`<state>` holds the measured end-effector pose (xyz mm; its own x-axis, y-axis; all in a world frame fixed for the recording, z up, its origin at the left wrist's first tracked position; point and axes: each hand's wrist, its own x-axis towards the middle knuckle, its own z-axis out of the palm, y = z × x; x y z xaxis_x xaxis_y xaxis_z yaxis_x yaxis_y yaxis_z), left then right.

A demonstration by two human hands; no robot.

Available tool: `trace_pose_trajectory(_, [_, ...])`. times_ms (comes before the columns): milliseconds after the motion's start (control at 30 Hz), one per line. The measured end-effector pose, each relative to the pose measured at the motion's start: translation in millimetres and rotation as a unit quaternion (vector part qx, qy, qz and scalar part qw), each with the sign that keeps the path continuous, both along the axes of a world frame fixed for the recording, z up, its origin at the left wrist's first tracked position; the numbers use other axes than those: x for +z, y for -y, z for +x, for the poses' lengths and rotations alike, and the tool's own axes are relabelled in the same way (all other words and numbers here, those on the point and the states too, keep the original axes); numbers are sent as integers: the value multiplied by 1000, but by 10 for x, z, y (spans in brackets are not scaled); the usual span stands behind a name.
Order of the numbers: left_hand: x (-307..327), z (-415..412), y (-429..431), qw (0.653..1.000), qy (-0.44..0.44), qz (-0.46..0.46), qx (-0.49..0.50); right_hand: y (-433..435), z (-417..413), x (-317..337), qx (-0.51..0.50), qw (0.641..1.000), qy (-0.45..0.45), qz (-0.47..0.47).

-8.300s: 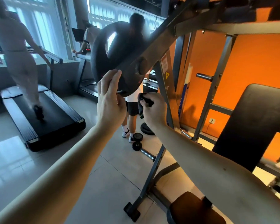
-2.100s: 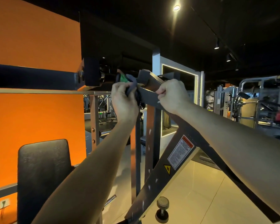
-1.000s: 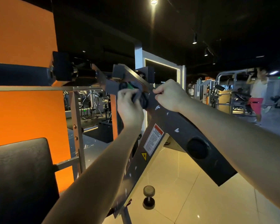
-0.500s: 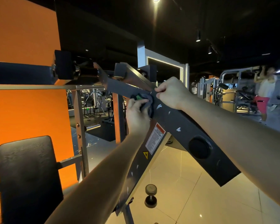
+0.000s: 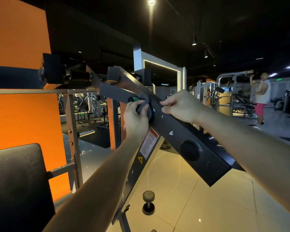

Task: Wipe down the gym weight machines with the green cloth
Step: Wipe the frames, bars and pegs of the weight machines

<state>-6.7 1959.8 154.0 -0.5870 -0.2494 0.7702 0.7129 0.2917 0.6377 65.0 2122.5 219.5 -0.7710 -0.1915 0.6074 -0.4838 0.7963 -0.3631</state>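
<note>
Left hand point(image 5: 135, 118) fingers still grip cloth point(image 5: 143, 102) against machine arm point(image 5: 168, 125); right hand point(image 5: 180, 106) still clasps it.

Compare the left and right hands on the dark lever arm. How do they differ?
The left hand grips the green cloth and presses it to the lever arm; the right hand holds no cloth. The left hand is on the arm's side face, lower down; the right hand curls over its upper edge, higher up. Both are on the same arm, close together.
</note>
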Motion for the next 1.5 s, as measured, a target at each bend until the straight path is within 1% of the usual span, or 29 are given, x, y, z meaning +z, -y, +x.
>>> trace_pose_trajectory(67, [-92,138,-9,999,11,-3,-33,12,13,-53,10,1000,0,-13])
trace_pose_trajectory(200, [-446,613,-147,991,-19,-88,-96,61,54,-39,26,999,1,-24])
trace_pose_trajectory(267, [-474,609,-182,989,-26,-98,-105,43,50,-22,24,999,5,-22])
trace_pose_trajectory(333, [-329,504,-164,992,-15,-72,-100,-2,45,-21,27,999,10,-22])
trace_pose_trajectory(433, [-75,347,-128,994,35,18,-100,-47,71,-50,32,998,23,-39])
trace_pose_trajectory(500, [5,251,-116,991,45,71,-99,-43,113,-62,32,998,29,-45])
trace_pose_trajectory(533, [18,234,-114,991,44,82,-92,-41,136,-66,29,998,28,-45])
trace_pose_trajectory(600, [-14,267,-139,993,42,76,-77,-64,188,-86,18,999,25,-39])
trace_pose_trajectory(667, [-211,436,-223,996,35,35,-74,-115,242,-115,19,999,22,-31])
trace_pose_trajectory(733, [-504,636,-322,997,9,-15,-73,-172,292,-151,20,999,23,-27])
trace_pose_trajectory(800, [-619,679,-341,997,-6,-29,-76,-203,313,-185,18,999,22,-23])
trace_pose_trajectory(867, [-455,581,-282,997,22,-18,-69,-205,317,-214,18,1000,18,-17])
trace_pose_trajectory(933, [-154,426,-189,997,63,26,-46,-190,324,-229,14,1000,12,-19])
trace_pose_trajectory(1000, [72,278,-127,994,75,70,-29,-178,339,-243,5,1000,10,-23])
trace_pose_trajectory(1067, [83,250,-149,993,70,89,-20,-176,367,-252,2,1000,10,-27])
trace_pose_trajectory(1100, [15,292,-175,994,72,84,-14,-177,378,-261,4,999,10,-31])
trace_pose_trajectory(1167, [-241,468,-252,997,64,50,-13,-186,400,-284,5,999,11,-37])
trace_pose_trajectory(1267, [-698,788,-375,997,48,-38,-39,-183,417,-320,6,999,3,-47])
trace_pose_trajectory(1333, [-761,839,-392,996,29,-75,-37,-178,414,-348,6,999,-7,-50])
trace_pose_trajectory(1400, [-574,789,-368,997,32,-65,-31,-197,421,-374,8,999,-8,-48])
trace_pose_trajectory(1500, [-158,514,-280,997,72,24,-29,-260,465,-416,14,998,-7,-60])
